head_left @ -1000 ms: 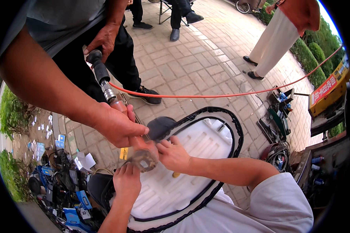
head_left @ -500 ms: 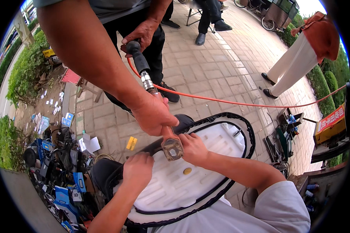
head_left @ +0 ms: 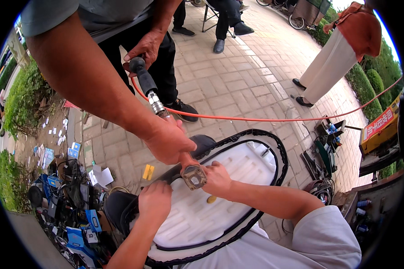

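Note:
Across my lap lies an upturned scooter seat with a white plastic base (head_left: 184, 219) and a black cover (head_left: 280, 161) round its rim. Curled over its far left edge, my left hand (head_left: 155, 201) grips the black cover. My right hand (head_left: 216, 180) is closed at the far edge, apparently on the cover; its fingertips are partly hidden. Right beside it sits the head of an air stapler (head_left: 194, 177), over the same edge. A co-worker's hand (head_left: 170, 141) wraps its body, and their other hand (head_left: 143, 49) is at the black hose fitting (head_left: 143, 76).
An orange air hose (head_left: 256, 119) runs right from the stapler. At left lies a heap of boxes and parts (head_left: 76, 224). Metal tools (head_left: 323, 152) and a yellow-and-red box (head_left: 381, 123) stand at right. Other people are on the brick paving (head_left: 238, 89).
The view has shifted slightly, so the scene sits a little further left. The stapler head stays by my right hand, and both my hands keep their hold on the seat.

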Action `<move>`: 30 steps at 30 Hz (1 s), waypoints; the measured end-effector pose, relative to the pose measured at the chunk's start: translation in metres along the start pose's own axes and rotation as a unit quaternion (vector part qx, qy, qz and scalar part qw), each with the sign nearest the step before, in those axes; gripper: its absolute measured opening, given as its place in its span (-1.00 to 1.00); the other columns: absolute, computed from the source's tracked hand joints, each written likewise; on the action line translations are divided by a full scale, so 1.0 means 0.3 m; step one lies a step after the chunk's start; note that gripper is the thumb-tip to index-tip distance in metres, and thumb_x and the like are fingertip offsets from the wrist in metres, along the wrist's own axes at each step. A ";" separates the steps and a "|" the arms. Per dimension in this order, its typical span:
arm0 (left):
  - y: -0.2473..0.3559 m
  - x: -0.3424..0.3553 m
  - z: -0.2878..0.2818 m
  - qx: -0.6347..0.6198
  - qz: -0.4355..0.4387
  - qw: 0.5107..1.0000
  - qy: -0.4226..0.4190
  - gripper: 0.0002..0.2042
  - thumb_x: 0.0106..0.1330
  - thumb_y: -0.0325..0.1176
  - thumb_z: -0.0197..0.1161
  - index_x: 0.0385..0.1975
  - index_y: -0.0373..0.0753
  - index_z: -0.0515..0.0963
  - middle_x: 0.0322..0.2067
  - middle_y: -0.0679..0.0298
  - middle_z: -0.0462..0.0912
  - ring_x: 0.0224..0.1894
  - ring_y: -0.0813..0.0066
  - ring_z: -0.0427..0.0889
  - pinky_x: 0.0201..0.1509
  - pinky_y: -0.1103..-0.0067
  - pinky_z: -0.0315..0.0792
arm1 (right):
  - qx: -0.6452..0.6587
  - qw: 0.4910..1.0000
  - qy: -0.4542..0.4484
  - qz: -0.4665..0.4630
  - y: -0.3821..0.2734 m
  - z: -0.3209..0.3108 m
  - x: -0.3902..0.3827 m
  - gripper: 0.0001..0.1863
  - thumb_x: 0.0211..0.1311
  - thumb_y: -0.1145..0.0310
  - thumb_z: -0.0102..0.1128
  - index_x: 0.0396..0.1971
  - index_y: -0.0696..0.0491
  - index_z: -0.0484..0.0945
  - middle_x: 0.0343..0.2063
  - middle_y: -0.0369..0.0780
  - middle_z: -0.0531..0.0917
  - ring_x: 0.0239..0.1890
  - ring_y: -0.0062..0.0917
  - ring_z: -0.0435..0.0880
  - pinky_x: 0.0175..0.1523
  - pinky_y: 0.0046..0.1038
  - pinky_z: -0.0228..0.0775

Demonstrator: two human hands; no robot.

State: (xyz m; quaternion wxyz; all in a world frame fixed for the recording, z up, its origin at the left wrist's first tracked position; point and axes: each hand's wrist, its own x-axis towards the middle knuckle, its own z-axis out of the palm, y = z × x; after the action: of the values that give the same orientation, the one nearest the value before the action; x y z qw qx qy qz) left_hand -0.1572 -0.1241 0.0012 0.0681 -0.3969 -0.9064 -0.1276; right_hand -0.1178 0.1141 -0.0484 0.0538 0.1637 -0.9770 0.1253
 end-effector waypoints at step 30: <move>0.013 0.010 0.049 0.049 -0.004 0.999 0.008 -0.93 0.20 -0.37 0.17 -0.45 -0.16 0.57 -0.46 0.29 0.62 -0.32 0.34 0.69 -0.26 0.41 0.55 | 0.029 0.999 -0.030 0.017 0.056 0.109 0.011 -0.69 0.03 0.35 0.10 -0.17 0.02 0.58 -0.44 -0.26 0.72 -0.51 -0.39 0.71 -0.28 -0.23 0.41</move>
State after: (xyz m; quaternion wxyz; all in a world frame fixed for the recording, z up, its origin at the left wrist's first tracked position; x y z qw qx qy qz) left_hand -0.1568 -0.1152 -0.0116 0.0948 -0.3883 -0.9126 -0.0862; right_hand -0.1286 0.1200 -0.0834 0.0173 0.1519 -0.9769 0.1494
